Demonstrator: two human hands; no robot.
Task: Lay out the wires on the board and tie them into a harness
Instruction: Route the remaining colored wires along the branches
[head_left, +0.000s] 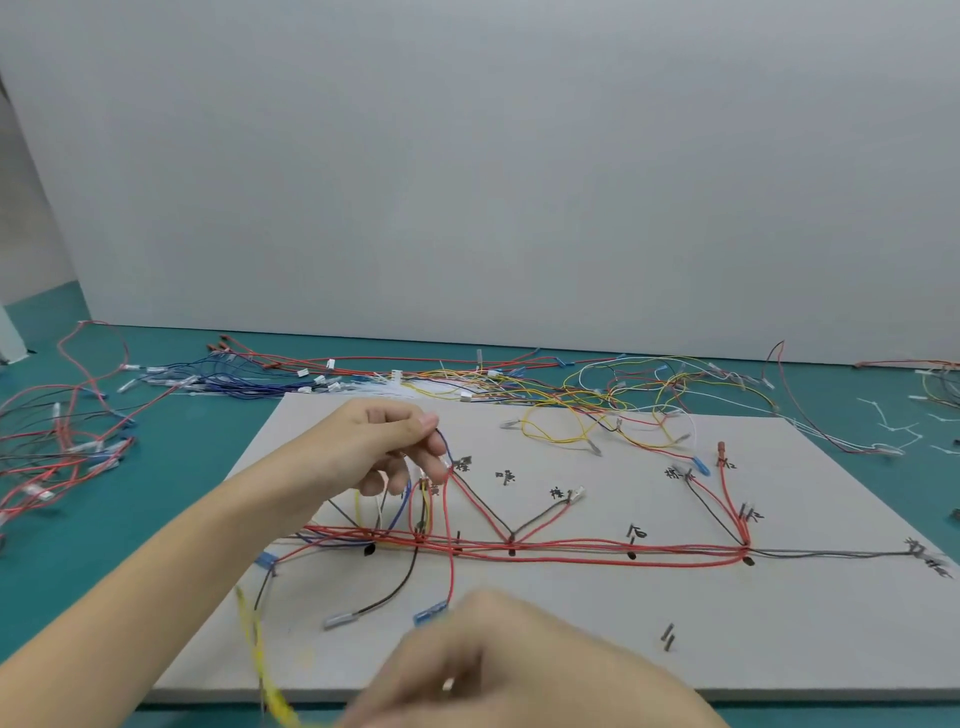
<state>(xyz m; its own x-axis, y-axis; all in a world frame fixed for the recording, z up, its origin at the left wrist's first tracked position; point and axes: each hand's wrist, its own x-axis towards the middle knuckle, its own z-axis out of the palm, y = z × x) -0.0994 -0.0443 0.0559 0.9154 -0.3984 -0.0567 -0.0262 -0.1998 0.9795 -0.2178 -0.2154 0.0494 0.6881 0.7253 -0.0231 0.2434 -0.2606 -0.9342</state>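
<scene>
A grey board (571, 634) lies on the teal table, marked with black labels and pegs. Red, black and blue wires (571, 550) run along its middle line and branch up and down. My left hand (384, 441) is over the board's upper left, with its fingertips pinched on the end of a blue wire (444, 448). My right hand (498, 660) is low at the board's front edge, blurred, with its fingers curled. A yellow wire (260, 660) runs blurred to its left; whether the right hand grips it cannot be seen.
Loose wires lie behind the board: blue ones (234, 382), yellow and red ones (613, 400), and red and black ones (57, 447) at the left. White cable ties (893, 431) lie at the right. A white wall (467, 182) stands behind the table.
</scene>
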